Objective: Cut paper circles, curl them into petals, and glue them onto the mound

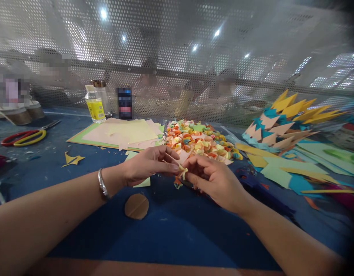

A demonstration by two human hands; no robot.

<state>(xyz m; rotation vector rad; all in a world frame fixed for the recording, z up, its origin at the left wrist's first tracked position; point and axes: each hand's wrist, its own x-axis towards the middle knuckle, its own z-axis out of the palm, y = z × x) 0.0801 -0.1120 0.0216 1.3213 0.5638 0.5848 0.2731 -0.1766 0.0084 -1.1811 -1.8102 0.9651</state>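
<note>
Between both hands, over the near side of the table, is a small curled piece of pale yellow paper (183, 172). My left hand (153, 165), with a silver bracelet at the wrist, pinches it from the left. From the right, the thumb and fingers of my right hand (214, 178) close on its other side. Just beyond the hands lies a heap of curled paper pieces (200, 140) in orange, pink, yellow and green. A round brown cardboard disc (137, 206) rests on the table below my left hand. Behind my right hand sits a dark blue glue gun (263, 191), partly hidden.
Coloured paper sheets (119, 132) are stacked at the back left, near a yellow-labelled bottle (94, 105) and a phone (125, 102). Red-and-yellow-handled scissors (30, 136) lie far left. At right stand a spiky folded-paper piece (280, 124) and paper strips (288, 168). A perforated screen (171, 50) rises behind.
</note>
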